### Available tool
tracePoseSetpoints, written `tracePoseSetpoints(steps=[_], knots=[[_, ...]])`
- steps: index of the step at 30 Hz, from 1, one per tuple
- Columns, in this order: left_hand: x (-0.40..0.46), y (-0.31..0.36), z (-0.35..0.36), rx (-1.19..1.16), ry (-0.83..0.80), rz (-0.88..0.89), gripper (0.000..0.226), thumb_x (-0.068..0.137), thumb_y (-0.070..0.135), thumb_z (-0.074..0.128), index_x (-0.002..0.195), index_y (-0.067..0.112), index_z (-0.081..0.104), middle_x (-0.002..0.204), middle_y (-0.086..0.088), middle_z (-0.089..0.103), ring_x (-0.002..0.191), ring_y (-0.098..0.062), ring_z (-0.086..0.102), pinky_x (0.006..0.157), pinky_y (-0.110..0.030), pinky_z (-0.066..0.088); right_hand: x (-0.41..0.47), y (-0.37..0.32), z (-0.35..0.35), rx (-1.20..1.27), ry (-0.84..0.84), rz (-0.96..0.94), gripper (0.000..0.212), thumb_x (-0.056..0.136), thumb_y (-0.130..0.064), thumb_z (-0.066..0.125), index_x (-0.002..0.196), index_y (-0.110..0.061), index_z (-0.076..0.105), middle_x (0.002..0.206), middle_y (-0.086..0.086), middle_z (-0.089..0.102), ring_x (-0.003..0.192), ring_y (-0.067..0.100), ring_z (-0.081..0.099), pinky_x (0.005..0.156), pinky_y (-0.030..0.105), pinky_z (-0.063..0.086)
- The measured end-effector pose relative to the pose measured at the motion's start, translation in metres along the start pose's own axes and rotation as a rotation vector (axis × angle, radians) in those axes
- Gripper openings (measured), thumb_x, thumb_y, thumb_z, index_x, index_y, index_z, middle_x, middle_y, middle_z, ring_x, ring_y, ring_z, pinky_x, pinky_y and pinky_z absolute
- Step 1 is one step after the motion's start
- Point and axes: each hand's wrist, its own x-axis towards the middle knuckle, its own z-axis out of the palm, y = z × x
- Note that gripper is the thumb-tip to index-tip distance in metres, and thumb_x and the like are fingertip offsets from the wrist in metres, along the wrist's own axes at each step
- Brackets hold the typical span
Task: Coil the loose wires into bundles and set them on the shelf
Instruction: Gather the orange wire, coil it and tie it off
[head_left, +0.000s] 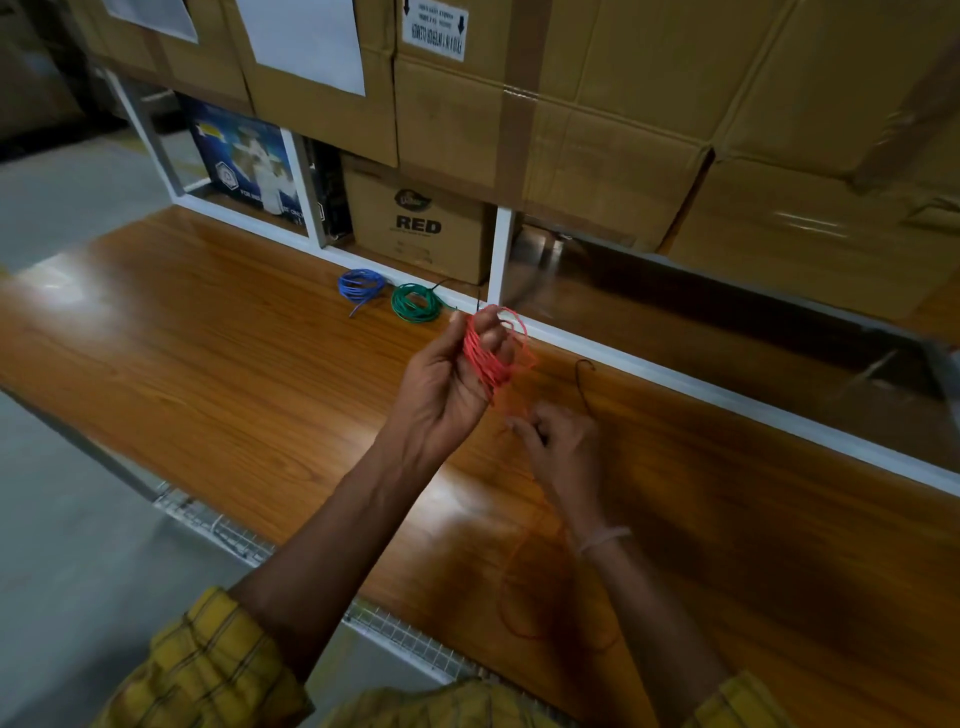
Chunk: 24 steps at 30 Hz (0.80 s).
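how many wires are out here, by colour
blue wire, coiled on the wooden shelf: 1
green wire, coiled beside it: 1
red wire, part wound round the left hand, its loose end at the right hand: 1
black wire, loose on the shelf: 1
total: 4

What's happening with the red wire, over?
Left hand grips red coil, half wound. Right hand pinches the loose tail. Blue coil and green coil done, on the shelf. Nothing in the way.
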Motion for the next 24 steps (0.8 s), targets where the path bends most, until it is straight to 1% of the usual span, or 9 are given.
tracePoseSetpoints(steps=[3, 5, 9, 12, 14, 16, 18, 21, 24], knots=[[0.009, 0.0, -0.004, 0.081, 0.07, 0.051, 0.039, 0.112, 0.019, 0.039, 0.119, -0.009, 0.065, 0.116, -0.021, 0.075, 0.099, -0.025, 0.079, 0.101, -0.039, 0.058, -0.009, -0.02, -0.001, -0.204, -0.064, -0.033, 0.031, 0.084, -0.031, 0.079, 0.071, -0.023, 0.052, 0.07, -0.003, 0.054, 0.066, 0.022, 0.056, 0.053, 0.035, 0.041], [0.01, -0.004, -0.013, 0.388, 0.096, 0.118, 0.035, 0.115, 0.016, 0.034, 0.124, -0.006, 0.058, 0.128, -0.022, 0.071, 0.11, -0.027, 0.075, 0.109, -0.042, 0.055, -0.009, -0.027, -0.006, -0.246, -0.124, -0.006, 0.021, 0.079, -0.026, 0.081, 0.074, -0.019, 0.062, 0.075, 0.002, 0.063, 0.073, 0.027, 0.063, 0.057, 0.036, 0.048], [0.004, -0.006, -0.035, 1.146, 0.022, 0.363, 0.017, 0.116, 0.017, 0.037, 0.124, 0.019, 0.052, 0.126, -0.015, 0.07, 0.113, -0.024, 0.072, 0.106, -0.04, 0.054, -0.002, -0.035, -0.03, -0.218, -0.286, 0.139, 0.015, 0.078, -0.027, 0.084, 0.079, -0.019, 0.071, 0.073, -0.001, 0.062, 0.075, 0.022, 0.062, 0.063, 0.032, 0.05], [0.004, 0.006, -0.05, 1.756, -0.015, 0.443, 0.01, 0.115, 0.02, 0.039, 0.123, 0.019, 0.045, 0.11, 0.002, 0.065, 0.1, 0.0, 0.067, 0.089, -0.023, 0.053, 0.001, -0.034, -0.044, -0.144, -0.328, 0.162, 0.012, 0.081, -0.026, 0.083, 0.077, -0.024, 0.071, 0.074, -0.011, 0.054, 0.07, 0.01, 0.055, 0.061, 0.025, 0.04], [0.003, 0.013, -0.055, 2.002, -0.061, 0.39, 0.017, 0.115, 0.026, 0.038, 0.128, 0.015, 0.044, 0.098, 0.008, 0.064, 0.086, 0.001, 0.065, 0.077, -0.028, 0.051, 0.007, -0.034, -0.052, 0.032, -0.353, 0.171, 0.009, 0.086, -0.025, 0.079, 0.081, -0.027, 0.072, 0.085, -0.007, 0.06, 0.076, 0.006, 0.058, 0.064, 0.023, 0.041], [0.001, 0.017, -0.058, 2.108, -0.128, 0.308, 0.026, 0.115, 0.029, 0.038, 0.132, 0.01, 0.045, 0.087, 0.012, 0.061, 0.077, 0.004, 0.059, 0.073, -0.029, 0.044, 0.014, -0.036, -0.059, 0.351, -0.397, 0.23, 0.006, 0.092, -0.025, 0.074, 0.088, -0.019, 0.074, 0.092, 0.007, 0.069, 0.083, 0.012, 0.067, 0.073, 0.027, 0.052], [-0.003, 0.019, -0.058, 2.15, -0.195, 0.247, 0.023, 0.115, 0.033, 0.037, 0.125, 0.014, 0.044, 0.087, 0.009, 0.063, 0.076, 0.0, 0.057, 0.071, -0.03, 0.043, 0.017, -0.04, -0.069, 0.68, -0.479, 0.366, 0.015, 0.099, -0.019, 0.067, 0.099, -0.005, 0.072, 0.095, 0.016, 0.072, 0.079, 0.02, 0.072, 0.073, 0.033, 0.061], [-0.007, 0.024, -0.05, 2.096, -0.227, 0.191, 0.03, 0.114, 0.043, 0.033, 0.112, 0.016, 0.047, 0.086, 0.001, 0.064, 0.076, -0.01, 0.061, 0.07, -0.032, 0.047, 0.019, -0.04, -0.08, 1.088, -0.634, 0.494, 0.018, 0.102, -0.014, 0.057, 0.109, 0.002, 0.061, 0.088, 0.01, 0.062, 0.047, 0.007, 0.053, 0.05, 0.025, 0.053], [-0.008, 0.036, -0.048, 2.057, -0.261, 0.065, 0.041, 0.11, 0.052, 0.041, 0.12, 0.013, 0.051, 0.087, -0.005, 0.064, 0.078, -0.018, 0.062, 0.07, -0.033, 0.05, 0.025, -0.022, -0.091, 1.32, -0.779, 0.473, 0.019, 0.099, -0.018, 0.059, 0.106, -0.001, 0.058, 0.076, 0.005, 0.053, 0.037, -0.001, 0.038, 0.038, 0.018, 0.041]])
